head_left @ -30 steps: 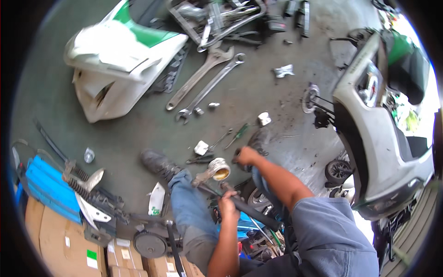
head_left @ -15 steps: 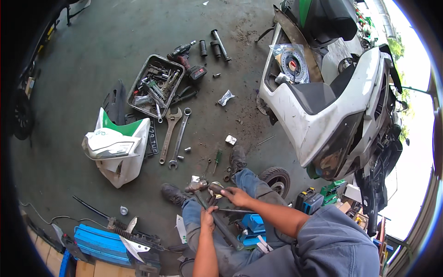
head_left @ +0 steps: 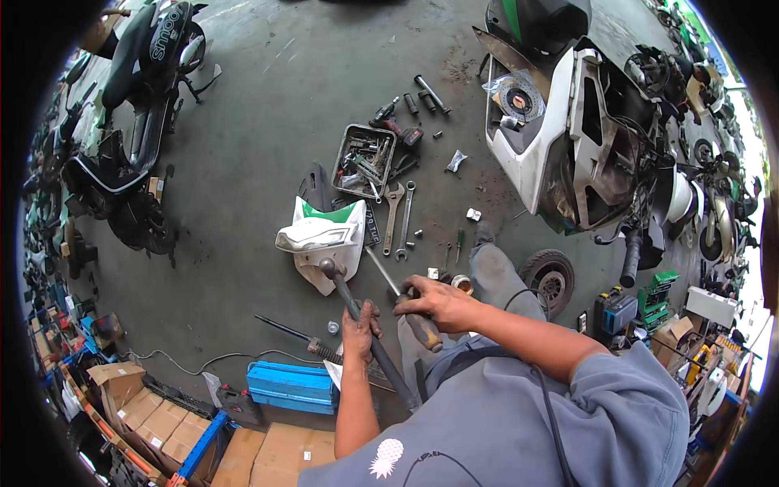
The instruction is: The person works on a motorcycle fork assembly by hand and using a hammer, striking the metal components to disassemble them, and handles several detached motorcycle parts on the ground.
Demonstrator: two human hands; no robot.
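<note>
My left hand (head_left: pixel 359 329) is closed around the grey handle of a hammer (head_left: pixel 392 369). Its rounded head points up and away, and the handle runs back toward my lap. In my right hand (head_left: pixel 438 303) is a large screwdriver (head_left: pixel 424 331) with a worn brown handle. The bare shaft slants forward and left, its end in front of the white and green fairing (head_left: pixel 329 235) on the floor. Both tools are held above the floor, apart from each other.
Beyond the fairing lie a metal tray of tools (head_left: pixel 345 162), an adjustable wrench (head_left: pixel 392 219) and a combination wrench (head_left: pixel 406 223). A partly stripped scooter (head_left: pixel 527 154) stands at right, with a wheel (head_left: pixel 548 282) near my leg. A blue toolbox (head_left: pixel 292 388) is at lower left.
My right hand has turned the screwdriver, so its shaft now points forward and left instead of right. My left hand has lifted the hammer. The view has tilted up and shifted left.
</note>
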